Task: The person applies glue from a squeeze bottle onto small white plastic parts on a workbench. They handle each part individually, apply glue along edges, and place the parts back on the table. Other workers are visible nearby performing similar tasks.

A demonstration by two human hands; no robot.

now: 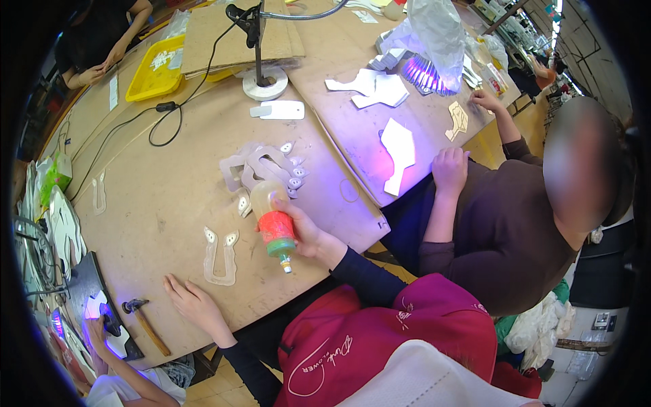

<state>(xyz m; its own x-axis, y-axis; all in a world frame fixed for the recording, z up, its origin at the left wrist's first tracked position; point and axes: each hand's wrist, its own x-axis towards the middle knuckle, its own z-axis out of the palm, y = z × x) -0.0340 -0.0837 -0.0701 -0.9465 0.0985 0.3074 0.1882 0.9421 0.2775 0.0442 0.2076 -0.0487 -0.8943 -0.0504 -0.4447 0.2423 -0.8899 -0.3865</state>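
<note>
My right hand (303,229) is wrapped round a squeeze bottle (277,227) with a cloudy body, a red band and a green cap. Its narrow nozzle tip points toward me, clear of the U-shaped piece. My left hand (193,303) lies flat on the table with fingers stretched, holding nothing. Between the hands rests a pale, translucent U-shaped piece (219,277) with small white tabs at its two ends. Just beyond the bottle is a loose pile of similar cut pieces (266,163), several with white tabs; the bottle partly covers it.
A hammer (148,327) lies left of my left hand, beside a dark board (87,271) where another person's hand works. A lamp stand (258,47), tape roll (265,85) and yellow tray (139,85) are farther off. On the right, a co-worker's hand (450,169) rests near white cut pieces (399,152).
</note>
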